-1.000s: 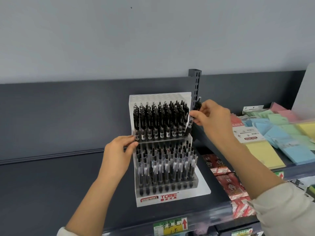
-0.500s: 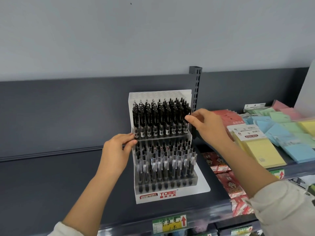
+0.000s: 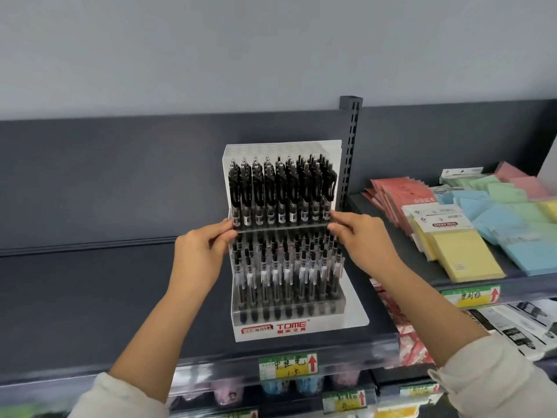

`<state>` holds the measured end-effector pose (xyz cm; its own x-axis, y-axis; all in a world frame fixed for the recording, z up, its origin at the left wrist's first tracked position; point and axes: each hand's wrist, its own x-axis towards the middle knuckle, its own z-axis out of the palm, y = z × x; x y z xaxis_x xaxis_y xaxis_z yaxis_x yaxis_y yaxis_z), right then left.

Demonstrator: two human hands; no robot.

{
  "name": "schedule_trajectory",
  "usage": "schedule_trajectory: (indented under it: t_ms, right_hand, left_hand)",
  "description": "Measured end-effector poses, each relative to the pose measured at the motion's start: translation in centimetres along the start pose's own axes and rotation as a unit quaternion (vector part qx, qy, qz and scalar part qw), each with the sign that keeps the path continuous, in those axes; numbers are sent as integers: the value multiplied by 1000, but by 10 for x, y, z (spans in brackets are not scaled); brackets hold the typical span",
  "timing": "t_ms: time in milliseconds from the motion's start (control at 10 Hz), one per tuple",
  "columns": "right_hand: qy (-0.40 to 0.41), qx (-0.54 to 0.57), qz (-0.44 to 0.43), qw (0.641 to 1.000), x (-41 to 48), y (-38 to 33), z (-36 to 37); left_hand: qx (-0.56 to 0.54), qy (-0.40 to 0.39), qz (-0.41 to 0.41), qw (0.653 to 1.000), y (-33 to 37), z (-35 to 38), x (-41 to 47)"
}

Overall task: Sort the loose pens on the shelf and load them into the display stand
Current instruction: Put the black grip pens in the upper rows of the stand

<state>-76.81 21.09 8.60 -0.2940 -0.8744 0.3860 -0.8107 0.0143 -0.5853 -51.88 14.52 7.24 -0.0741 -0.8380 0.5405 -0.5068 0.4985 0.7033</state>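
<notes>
One stand (image 3: 291, 327) with two tiers. Nine pens (image 3: 281, 191) stand across the upper tier's front row (more behind, too crowded to count). Two hands: left hand (image 3: 200, 251), right hand (image 3: 363, 241). One slotted post (image 3: 349, 152). At least three price tags (image 3: 287, 366) with red arrows.

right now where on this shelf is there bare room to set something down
Bare: the dark shelf left of the display stand, out to the picture's edge. Tight: a narrow strip right of the stand, where the right hand holds it. Crowded: the next shelf, covered with sticky note pads.
</notes>
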Motion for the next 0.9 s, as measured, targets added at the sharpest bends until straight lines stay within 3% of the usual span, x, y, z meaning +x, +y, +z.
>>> schedule_trajectory:
  t_ms: [700,900]
  right_hand:
    - [-15,4,2,1000,-15,-3,-9]
    - [-22,35,29,999,-22,-5,-10]
  left_hand:
    - [27,-26,-3,999,9,-9,-12]
    - [117,-98,22,988,20,-26,-16]
